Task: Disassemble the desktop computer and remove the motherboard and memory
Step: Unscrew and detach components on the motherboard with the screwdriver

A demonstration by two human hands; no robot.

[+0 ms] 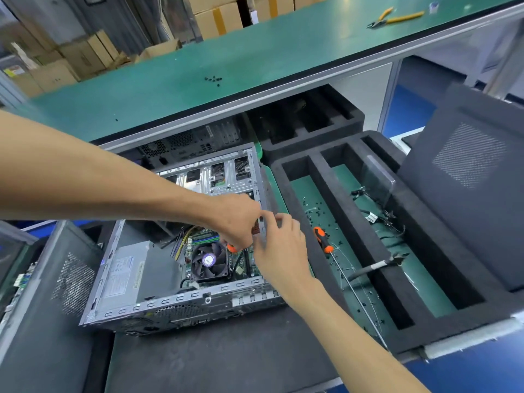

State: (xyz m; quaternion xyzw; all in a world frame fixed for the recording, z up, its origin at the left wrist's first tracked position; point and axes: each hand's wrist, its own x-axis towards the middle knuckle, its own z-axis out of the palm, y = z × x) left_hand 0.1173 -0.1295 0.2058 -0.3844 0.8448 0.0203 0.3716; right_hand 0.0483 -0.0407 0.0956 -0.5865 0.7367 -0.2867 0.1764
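Open computer case (175, 268) lies on its side at centre frame, on a dark mat. Inside: black fan (209, 263) with purple label, green motherboard (198, 245) beneath it, memory sticks (205, 238) just above the fan, grey power supply (133, 270) at the left. Left hand (236, 219) reaches in from the upper left, fingers curled down around an orange-handled tool (232, 247), mostly hidden under the hand. Right hand (279, 245) comes up from the lower right, fingers curled at the case's right rail; what it holds, if anything, cannot be told. Right of the case, a foam tray (320, 177) holds a second orange screwdriver (323, 239), loose black screws (317, 211) and cables (377, 219). Yellow-handled pliers (397, 18) lie on the green bench (255, 61), upper right.
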